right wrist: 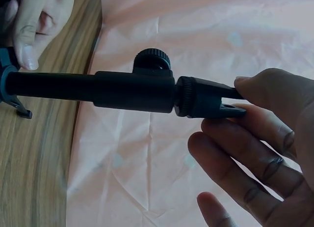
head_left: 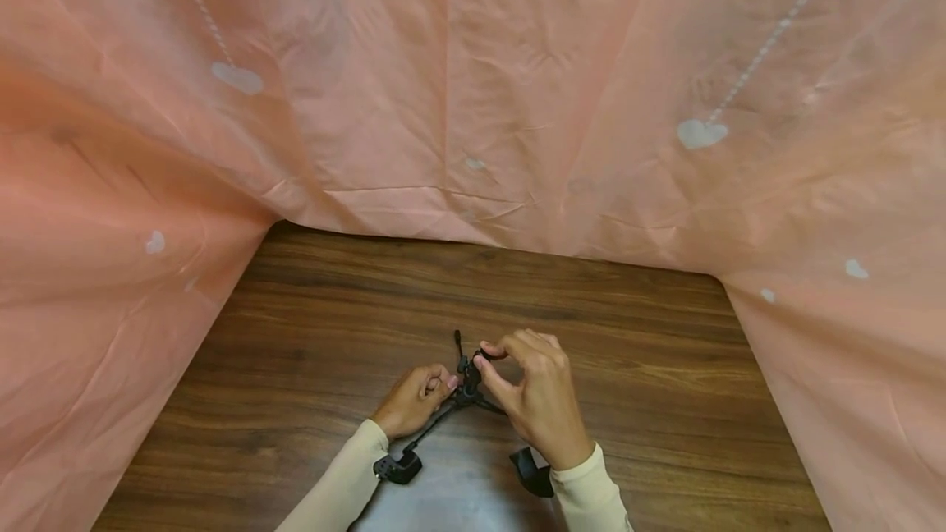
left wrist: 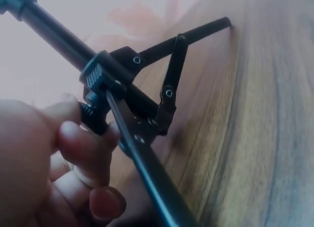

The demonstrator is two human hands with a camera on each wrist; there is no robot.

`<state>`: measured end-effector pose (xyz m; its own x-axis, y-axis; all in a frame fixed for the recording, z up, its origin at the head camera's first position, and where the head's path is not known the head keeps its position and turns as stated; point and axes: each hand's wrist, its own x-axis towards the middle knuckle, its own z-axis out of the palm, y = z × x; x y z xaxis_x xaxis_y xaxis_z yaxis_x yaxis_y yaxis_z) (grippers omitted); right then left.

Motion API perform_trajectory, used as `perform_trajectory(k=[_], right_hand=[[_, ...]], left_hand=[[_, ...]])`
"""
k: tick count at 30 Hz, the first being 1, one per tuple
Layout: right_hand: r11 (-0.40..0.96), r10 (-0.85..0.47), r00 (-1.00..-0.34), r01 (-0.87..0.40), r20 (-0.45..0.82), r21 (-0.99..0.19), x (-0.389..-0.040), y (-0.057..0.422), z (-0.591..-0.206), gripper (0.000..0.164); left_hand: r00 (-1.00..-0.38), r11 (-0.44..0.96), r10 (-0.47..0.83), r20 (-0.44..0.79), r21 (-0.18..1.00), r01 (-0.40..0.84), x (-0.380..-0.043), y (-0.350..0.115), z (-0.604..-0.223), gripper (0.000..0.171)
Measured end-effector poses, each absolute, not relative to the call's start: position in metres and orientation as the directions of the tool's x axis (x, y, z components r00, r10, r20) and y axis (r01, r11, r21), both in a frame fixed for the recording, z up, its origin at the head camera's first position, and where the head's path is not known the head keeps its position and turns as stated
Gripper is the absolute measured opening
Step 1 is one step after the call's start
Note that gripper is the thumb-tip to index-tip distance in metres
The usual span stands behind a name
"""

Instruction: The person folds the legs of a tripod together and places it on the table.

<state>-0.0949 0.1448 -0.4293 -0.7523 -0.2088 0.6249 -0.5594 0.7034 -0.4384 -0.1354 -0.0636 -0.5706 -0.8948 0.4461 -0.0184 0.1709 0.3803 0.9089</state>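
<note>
A small black tripod [head_left: 467,392] stands on the wooden table, its braced legs [left wrist: 174,67] spread. My left hand [head_left: 417,402] pinches a ridged knob [left wrist: 93,119] on the collar where the legs join; its other fingers are curled. At the top of the tube [right wrist: 132,92], my right hand [head_left: 543,388] pinches the forked end piece [right wrist: 208,97] between thumb and index finger, with the remaining fingers loosely bent below it. A second round knob [right wrist: 152,60] sticks out from the side of the tube, untouched. In the head view, the hands partly hide the tripod.
Pink cloth [head_left: 488,121] with white hearts hangs along the back and both sides of the wood-grain table [head_left: 310,335]. A black wrist camera sits at the left cuff [head_left: 362,442] and another at the right cuff [head_left: 584,470].
</note>
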Motion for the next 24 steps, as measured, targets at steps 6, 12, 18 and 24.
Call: perform_trajectory(k=[6,12,18,24], right_hand=[[0.708,-0.206,-0.761,-0.55,0.616,-0.443,-0.0958,0.1475,-0.4292,0.013],[0.717,-0.209,-0.769,-0.54,0.604,-0.44,-0.0938,0.1487,-0.4291,0.013],[0.71,-0.211,-0.767,-0.546,0.607,-0.444,-0.0934,0.1463,-0.4292,0.013],[0.698,-0.199,-0.764,-0.55,0.614,-0.459,-0.0943,0.1437,-0.4292,0.014]], left_hand=[[-0.887,0.373,0.461,-0.038,0.915,0.155,-0.1396,-0.0641,-0.5725,0.024],[-0.908,0.319,0.419,-0.021,0.939,0.126,-0.1402,-0.0622,-0.5713,0.016],[-0.923,0.232,0.385,-0.011,0.969,0.086,-0.1365,-0.0604,-0.5709,0.016],[-0.954,0.099,0.301,-0.004,0.995,0.027,-0.1338,-0.055,-0.5718,0.019]])
